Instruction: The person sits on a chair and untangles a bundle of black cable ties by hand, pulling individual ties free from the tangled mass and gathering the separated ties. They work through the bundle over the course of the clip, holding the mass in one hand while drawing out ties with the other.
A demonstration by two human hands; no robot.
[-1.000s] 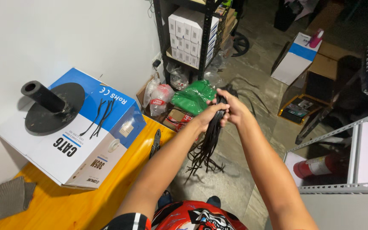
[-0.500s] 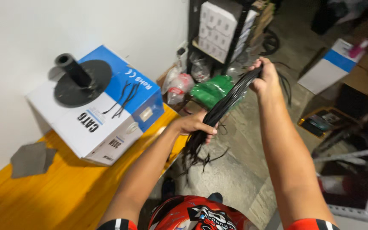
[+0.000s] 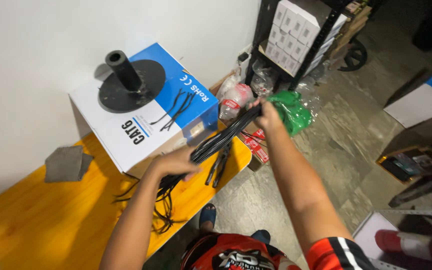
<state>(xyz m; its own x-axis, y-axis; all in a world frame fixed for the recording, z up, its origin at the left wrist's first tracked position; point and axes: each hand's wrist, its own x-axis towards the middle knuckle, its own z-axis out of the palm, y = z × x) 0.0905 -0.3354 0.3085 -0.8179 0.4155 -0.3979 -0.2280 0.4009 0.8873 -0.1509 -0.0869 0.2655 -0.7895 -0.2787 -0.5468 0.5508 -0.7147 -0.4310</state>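
Nearest of all, a glossy red and black helmet (image 3: 233, 252) fills the bottom edge, rounded and smooth, with the person's two bare forearms rising from beside it. The left hand (image 3: 173, 165) is closed around a bundle of thin black cable ties (image 3: 216, 142), gripping it where the loose ends fan out in a stiff, springy spray over the edge of the yellow wooden table (image 3: 41, 225). The bundle runs taut and slanted up to the right hand (image 3: 266, 112), which is clamped on its upper end, so the ties stretch straight between the two fists, above the table's rounded corner. Just beneath the bundle a pair of dark-handled pliers (image 3: 218, 167) lies flat on the smooth, grained wood. Further left a folded grey cloth (image 3: 66, 162), soft and rumpled, rests on the tabletop near the wall. Behind the left hand stands a blue and white cardboard box (image 3: 151, 125), square-edged, with a few loose ties on its lid and a matte black disc with an upright tube (image 3: 128, 82) on top. Beyond the right hand a crumpled green plastic bag (image 3: 291, 110) sits on the concrete floor, and farther back a dark metal shelf (image 3: 301, 35) carries stacked white cartons.
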